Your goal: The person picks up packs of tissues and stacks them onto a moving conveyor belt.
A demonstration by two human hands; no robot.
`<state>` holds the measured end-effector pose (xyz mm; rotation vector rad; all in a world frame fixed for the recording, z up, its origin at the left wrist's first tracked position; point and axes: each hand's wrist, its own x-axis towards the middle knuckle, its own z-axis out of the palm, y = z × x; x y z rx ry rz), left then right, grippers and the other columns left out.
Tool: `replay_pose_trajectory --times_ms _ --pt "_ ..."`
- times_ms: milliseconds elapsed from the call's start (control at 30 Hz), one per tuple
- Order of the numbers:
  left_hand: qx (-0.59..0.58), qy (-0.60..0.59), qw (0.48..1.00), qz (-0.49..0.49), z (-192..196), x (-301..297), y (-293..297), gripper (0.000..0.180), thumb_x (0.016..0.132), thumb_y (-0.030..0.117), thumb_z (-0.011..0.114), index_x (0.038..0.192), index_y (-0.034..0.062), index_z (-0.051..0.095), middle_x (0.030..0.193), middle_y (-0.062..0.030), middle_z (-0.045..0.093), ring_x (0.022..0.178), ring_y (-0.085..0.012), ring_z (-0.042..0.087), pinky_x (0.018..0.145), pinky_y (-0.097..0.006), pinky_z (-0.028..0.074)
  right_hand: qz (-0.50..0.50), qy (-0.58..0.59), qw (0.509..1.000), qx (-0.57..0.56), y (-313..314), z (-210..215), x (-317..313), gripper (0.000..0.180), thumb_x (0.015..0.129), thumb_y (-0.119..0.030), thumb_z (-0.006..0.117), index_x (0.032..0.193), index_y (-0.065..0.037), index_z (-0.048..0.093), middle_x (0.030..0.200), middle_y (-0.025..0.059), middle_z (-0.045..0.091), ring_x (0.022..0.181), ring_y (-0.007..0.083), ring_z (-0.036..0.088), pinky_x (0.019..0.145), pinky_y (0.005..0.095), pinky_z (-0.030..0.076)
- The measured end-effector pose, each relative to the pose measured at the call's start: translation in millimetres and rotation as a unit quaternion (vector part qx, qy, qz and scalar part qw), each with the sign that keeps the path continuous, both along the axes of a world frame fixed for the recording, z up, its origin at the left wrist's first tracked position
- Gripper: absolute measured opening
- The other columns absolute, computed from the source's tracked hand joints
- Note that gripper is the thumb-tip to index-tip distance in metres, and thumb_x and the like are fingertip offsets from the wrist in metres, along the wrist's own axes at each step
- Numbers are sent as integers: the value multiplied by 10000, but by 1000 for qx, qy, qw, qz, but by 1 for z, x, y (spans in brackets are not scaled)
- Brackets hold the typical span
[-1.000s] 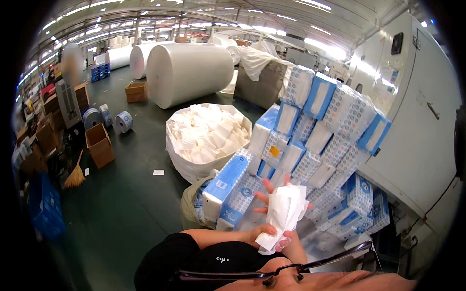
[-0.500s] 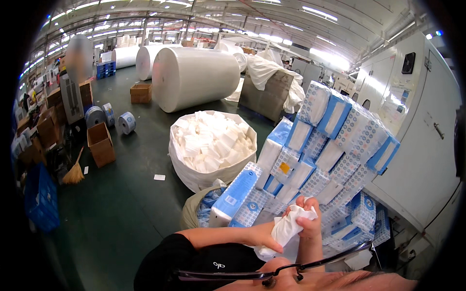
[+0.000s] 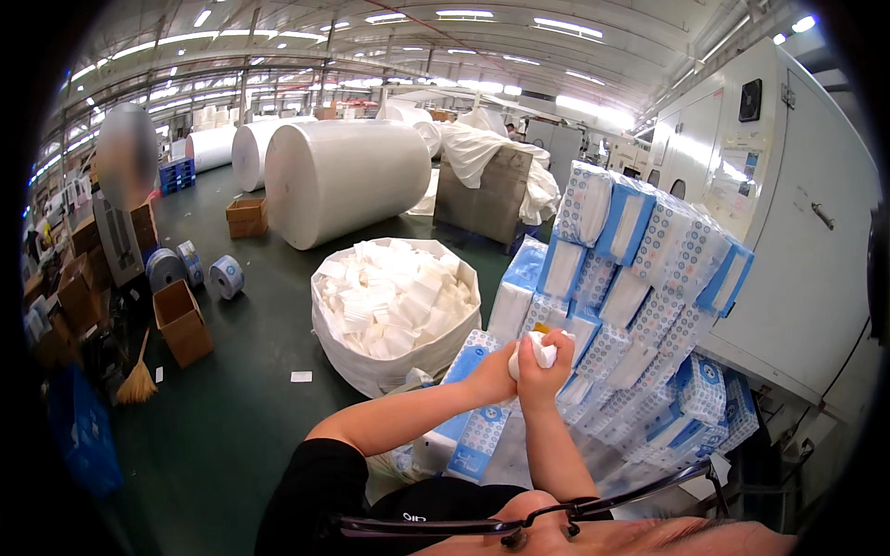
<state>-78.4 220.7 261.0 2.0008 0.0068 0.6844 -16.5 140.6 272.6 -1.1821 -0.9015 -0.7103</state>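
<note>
Tissue wad squeezed in both hands

Tissue wad, white and crumpled, sits near centre, just in front of the stack of blue-and-white tissue packs. Both hands meet on it. Left hand comes in from the left with its fingers wrapped tight on the wad's left side. Right hand comes up from the near edge, fingers curled closed over the wad's top and right, a bit of white poking out above. Hands touch each other. Something small and yellowish shows just behind the wad, can't tell what.

Packs lean in a tilted heap against a white machine cabinet on the right, more packs spilling low and near. Left of the hands, an open white bulk bag full of loose white tissue stacks stands on the green floor. Far behind it, a huge white paper roll lies on its side. Cardboard boxes, small film rolls and a broom on the far left.
</note>
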Motion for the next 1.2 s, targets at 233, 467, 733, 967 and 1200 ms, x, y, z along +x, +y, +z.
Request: replay_pose_trajectory --times_ms 233,467,733,967,1200 --pt "120 -183 973 75 -15 -22 14 641 735 147 751 1279 23 434 1159 -231 566 1047 -412 581 889 -424 475 37 29 998 39 15 -7 -6 722 731 -161 807 1306 -114 373 1244 149 428 1122 277 482 959 362 398" --pt "433 -456 756 182 34 -88 72 127 751 106 654 872 70 643 945 -118 649 852 -265 650 704 -318 519 244 -72 967 10 -24 -20 -1 961 798 -250 753 1480 -112 92 1387 215 353 1278 356 393 1071 458 302" --pt "281 -407 780 384 -35 -170 174 679 907 372 497 1441 -1 308 1384 -203 433 1299 -376 399 1126 -519 229 70 194 974 -95 -80 -101 3 336 846 -9 648 1153 -14 512 980 79 582 927 165 573 882 325 445" --pt "186 223 769 570 -50 -63 276 837 765 412 761 1422 48 392 1437 -246 385 1355 -377 342 1104 -462 271 39 260 947 -187 -100 -122 -21 249 844 -15 657 1076 -12 569 889 42 596 824 124 577 786 272 484" --pt "-304 162 936 69 -210 -31 227 502 962 403 554 1329 62 526 1283 -104 577 1148 -206 551 976 -337 410 118 454 803 -367 -97 -168 -46 212 905 -124 636 1075 2 626 1035 94 667 992 161 622 834 290 501"
